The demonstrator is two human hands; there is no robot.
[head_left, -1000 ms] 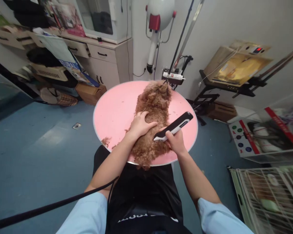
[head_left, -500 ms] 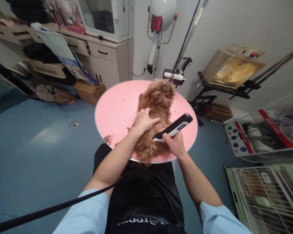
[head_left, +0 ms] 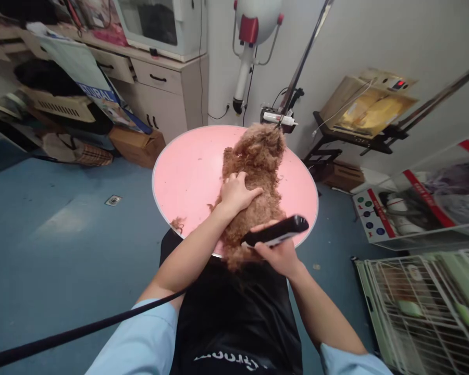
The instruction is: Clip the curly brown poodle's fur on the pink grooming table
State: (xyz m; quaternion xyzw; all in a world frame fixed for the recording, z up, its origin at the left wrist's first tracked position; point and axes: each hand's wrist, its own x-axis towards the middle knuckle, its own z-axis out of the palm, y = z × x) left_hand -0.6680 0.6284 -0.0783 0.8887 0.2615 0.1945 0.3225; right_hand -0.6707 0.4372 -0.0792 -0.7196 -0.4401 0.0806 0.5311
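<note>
Head view. One curly brown dog (head_left: 254, 169), on the right half of a round pink grooming table (head_left: 187, 179), head end far, rump at the near edge. One left hand (head_left: 239, 194), fingers spread, palm down on the dog's back. One right hand (head_left: 280, 256), fingers wrapped round a black-and-white hair clipper (head_left: 278, 232), its head at the near end of the back. Whether the blade touches skin or only coat cannot be told; fur and blur obscure it. One tuft of loose hair (head_left: 177, 224), near left edge of the table.

Handling, as judged: clipper best kept flat and light, strokes slow along the coat, skin steadied by the left hand, extra care around the rump.

Against the earlier frame: clipper shifted nearer, toward the rump, less of its white side showing; left hand unmoved on the back.
</note>
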